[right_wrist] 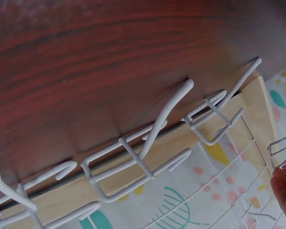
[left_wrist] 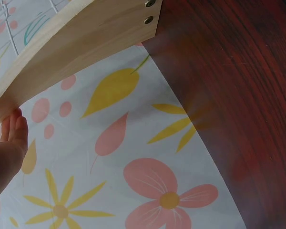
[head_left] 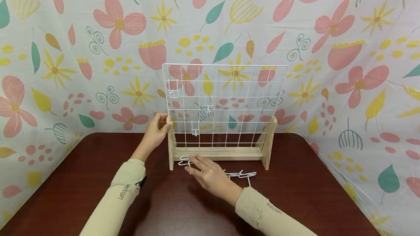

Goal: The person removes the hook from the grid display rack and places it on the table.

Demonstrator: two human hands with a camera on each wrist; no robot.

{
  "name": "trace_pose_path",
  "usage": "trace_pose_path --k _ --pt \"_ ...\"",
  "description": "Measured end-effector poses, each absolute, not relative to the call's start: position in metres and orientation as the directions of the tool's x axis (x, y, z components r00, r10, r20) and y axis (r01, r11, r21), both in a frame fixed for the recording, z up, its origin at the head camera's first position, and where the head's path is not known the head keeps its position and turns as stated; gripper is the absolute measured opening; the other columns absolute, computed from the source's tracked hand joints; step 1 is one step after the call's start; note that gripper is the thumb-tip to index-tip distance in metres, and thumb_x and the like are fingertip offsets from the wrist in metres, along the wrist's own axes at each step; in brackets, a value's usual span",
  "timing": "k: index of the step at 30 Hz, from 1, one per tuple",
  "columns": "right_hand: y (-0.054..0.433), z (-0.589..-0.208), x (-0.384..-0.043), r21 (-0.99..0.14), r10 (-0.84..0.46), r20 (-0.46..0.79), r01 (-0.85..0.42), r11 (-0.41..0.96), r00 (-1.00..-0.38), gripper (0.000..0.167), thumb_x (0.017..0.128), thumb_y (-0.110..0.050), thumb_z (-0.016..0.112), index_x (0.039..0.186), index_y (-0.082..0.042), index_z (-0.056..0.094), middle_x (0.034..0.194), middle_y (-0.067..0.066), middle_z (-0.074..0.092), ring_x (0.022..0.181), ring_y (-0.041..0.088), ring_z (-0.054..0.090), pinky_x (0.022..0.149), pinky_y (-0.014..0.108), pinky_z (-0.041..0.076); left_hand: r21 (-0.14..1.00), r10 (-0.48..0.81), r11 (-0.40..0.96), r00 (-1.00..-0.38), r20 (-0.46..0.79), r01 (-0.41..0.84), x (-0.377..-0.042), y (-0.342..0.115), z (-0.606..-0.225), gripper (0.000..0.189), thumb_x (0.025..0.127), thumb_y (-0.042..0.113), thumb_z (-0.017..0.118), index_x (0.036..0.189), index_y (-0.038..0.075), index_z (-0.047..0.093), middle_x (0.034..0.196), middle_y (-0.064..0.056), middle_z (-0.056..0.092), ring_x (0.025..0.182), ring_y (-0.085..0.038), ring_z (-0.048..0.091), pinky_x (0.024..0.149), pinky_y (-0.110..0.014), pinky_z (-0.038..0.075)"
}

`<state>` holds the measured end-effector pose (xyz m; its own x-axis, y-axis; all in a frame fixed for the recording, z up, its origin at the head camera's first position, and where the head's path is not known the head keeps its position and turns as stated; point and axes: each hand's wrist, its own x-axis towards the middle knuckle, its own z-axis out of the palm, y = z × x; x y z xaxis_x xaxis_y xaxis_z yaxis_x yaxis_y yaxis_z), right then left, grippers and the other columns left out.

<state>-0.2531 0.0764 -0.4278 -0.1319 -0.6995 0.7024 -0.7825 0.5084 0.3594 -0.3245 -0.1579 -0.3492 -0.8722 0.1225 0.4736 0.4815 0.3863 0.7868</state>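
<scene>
A white wire grid panel (head_left: 226, 109) stands upright in a light wooden stand (head_left: 269, 143). My left hand (head_left: 158, 128) grips the stand's left post, and its fingers (left_wrist: 19, 129) show at the wood's edge in the left wrist view. Low before the panel, my right hand (head_left: 210, 176) pinches a white wire hook (right_wrist: 282, 151), its curved ends pointing left in the head view. Several similar hooks hang on the panel: one at the upper left (head_left: 173, 93), one near the middle (head_left: 209, 109), one lower down (head_left: 195, 132).
Three more white hooks lie in a row on the dark red-brown table (head_left: 98, 177), along the stand's front; the middle one (right_wrist: 121, 171) shows in full in the right wrist view. Behind the table hangs a flower-patterned cloth (head_left: 98, 61).
</scene>
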Motion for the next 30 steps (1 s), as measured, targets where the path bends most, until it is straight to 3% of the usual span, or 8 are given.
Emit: trace_pose_path --k 6,12,17,26,30 --pt "0.074 -0.431 -0.251 0.357 -0.713 0.680 -0.773 0.525 -0.170 0.020 0.093 -0.018 0.061 0.108 -0.015 0.075 0.118 0.017 0.066 0.107 0.029 0.064 0.094 0.035 0.051 0.783 0.130 0.399 -0.874 0.468 0.478 -0.302 -0.151 -0.329 0.033 0.097 -0.002 0.052 0.124 -0.017 0.041 0.116 -0.036 0.052 0.111 -0.047 0.051 0.099 -0.056 0.041" --pt "0.069 -0.432 -0.249 0.370 -0.727 0.656 -0.752 0.545 -0.204 0.023 0.082 -0.019 0.074 0.106 -0.017 0.076 0.116 0.016 0.067 0.104 0.028 0.066 0.093 0.034 0.051 0.788 0.119 0.386 -0.873 0.474 0.480 -0.321 -0.157 -0.347 0.035 0.098 0.004 0.055 0.126 -0.011 0.044 0.117 -0.032 0.054 0.112 -0.043 0.053 0.100 -0.053 0.042" --pt "0.068 -0.433 -0.249 0.384 -0.739 0.634 -0.739 0.554 -0.226 0.024 0.081 -0.020 0.076 0.105 -0.017 0.075 0.116 0.015 0.067 0.104 0.027 0.065 0.092 0.034 0.052 0.781 0.120 0.394 -0.870 0.479 0.484 -0.331 -0.161 -0.355 0.035 0.098 0.009 0.056 0.127 -0.008 0.045 0.117 -0.028 0.055 0.111 -0.039 0.054 0.099 -0.050 0.043" --pt "0.067 -0.436 -0.250 0.391 -0.759 0.576 -0.714 0.581 -0.302 0.020 0.086 -0.021 0.071 0.105 -0.018 0.075 0.116 0.013 0.067 0.103 0.027 0.066 0.086 0.033 0.054 0.786 0.116 0.383 -0.869 0.481 0.486 -0.334 -0.160 -0.357 0.034 0.098 0.003 0.054 0.127 -0.011 0.043 0.116 -0.031 0.054 0.110 -0.042 0.053 0.097 -0.052 0.043" --pt "0.067 -0.437 -0.249 0.395 -0.772 0.534 -0.706 0.588 -0.345 0.020 0.088 -0.021 0.070 0.107 -0.018 0.075 0.116 0.014 0.067 0.103 0.027 0.066 0.085 0.033 0.055 0.774 0.128 0.385 -0.859 0.495 0.503 -0.332 -0.162 -0.357 0.034 0.098 0.011 0.056 0.125 -0.007 0.046 0.114 -0.026 0.056 0.108 -0.038 0.055 0.096 -0.050 0.045"
